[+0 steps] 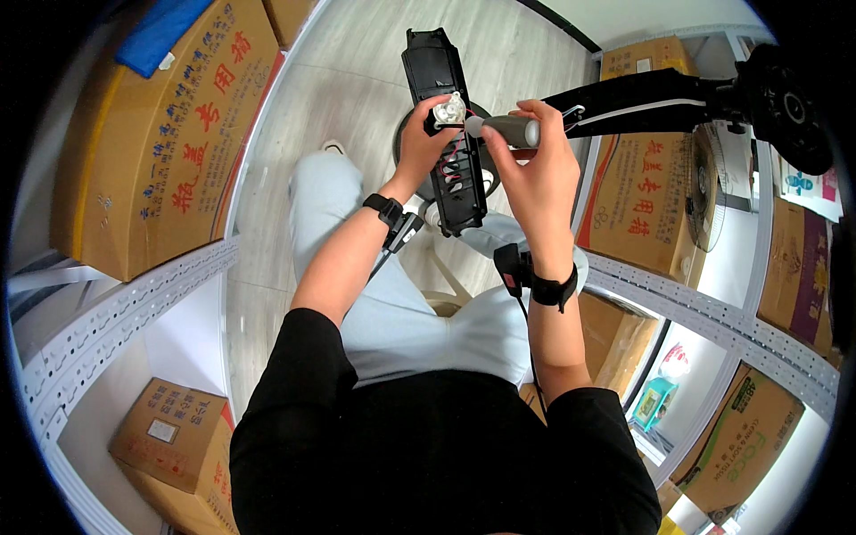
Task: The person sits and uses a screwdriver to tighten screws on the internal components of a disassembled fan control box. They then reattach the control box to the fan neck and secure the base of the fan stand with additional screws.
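A long black plastic housing (463, 203) lies lengthwise over a dark round stool top (403, 141), in front of my knees. Red wires and small pale parts show in its trough. My left hand (421, 143) pinches a round clear-and-white part (450, 111) above the middle of the housing. From the right, my right hand (539, 169) grips a thick grey cylindrical tool (510, 131) with a pale rounded end. Its other end points at the clear part; whether the two touch, I cannot tell. Each wrist wears a black strap with a small device.
A black arm (637, 100) reaches in from the right, close to my right hand, joined to a round black piece (786, 107). Cardboard boxes (169, 152) fill metal shelving (134, 312) on both sides. A caged fan (704, 189) stands on the right shelf.
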{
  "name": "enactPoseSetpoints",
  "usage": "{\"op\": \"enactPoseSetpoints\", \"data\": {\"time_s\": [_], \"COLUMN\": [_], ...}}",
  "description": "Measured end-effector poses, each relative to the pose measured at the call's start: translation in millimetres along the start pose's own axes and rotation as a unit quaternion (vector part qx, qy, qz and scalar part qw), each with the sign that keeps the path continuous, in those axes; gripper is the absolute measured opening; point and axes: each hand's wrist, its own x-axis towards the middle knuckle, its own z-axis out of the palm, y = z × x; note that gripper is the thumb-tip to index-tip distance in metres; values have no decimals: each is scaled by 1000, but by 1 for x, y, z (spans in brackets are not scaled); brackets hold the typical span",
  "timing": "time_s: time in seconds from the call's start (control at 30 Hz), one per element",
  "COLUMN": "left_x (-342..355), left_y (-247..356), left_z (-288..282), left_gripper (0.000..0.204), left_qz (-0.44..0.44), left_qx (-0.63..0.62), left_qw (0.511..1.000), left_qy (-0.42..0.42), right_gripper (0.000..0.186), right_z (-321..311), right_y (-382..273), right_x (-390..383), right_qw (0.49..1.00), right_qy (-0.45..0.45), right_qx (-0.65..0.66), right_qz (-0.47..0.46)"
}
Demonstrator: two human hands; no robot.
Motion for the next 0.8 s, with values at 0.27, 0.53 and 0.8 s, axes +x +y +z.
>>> {"op": "enactPoseSetpoints", "data": {"time_s": [0.27, 0.53, 0.8], "left_x": [0, 2, 2], "left_y": [-2, -1, -1], "left_z": [-2, -1, -1], "left_gripper": [48, 47, 48], "left_qz": [-6, 10, -6], "left_qx": [10, 29, 16], "left_qw": [1000, 999, 999], "left_qy": [-6, -13, -32], "right_gripper": [37, 34, 34], "right_z": [-4, -19, 0], "right_y": [-4, -3, 32], "right_x": [1, -2, 12], "right_qw": [998, 994, 990], "right_qy": [-43, -1, 83], "right_qx": [43, 110, 104], "right_qz": [31, -11, -47]}}
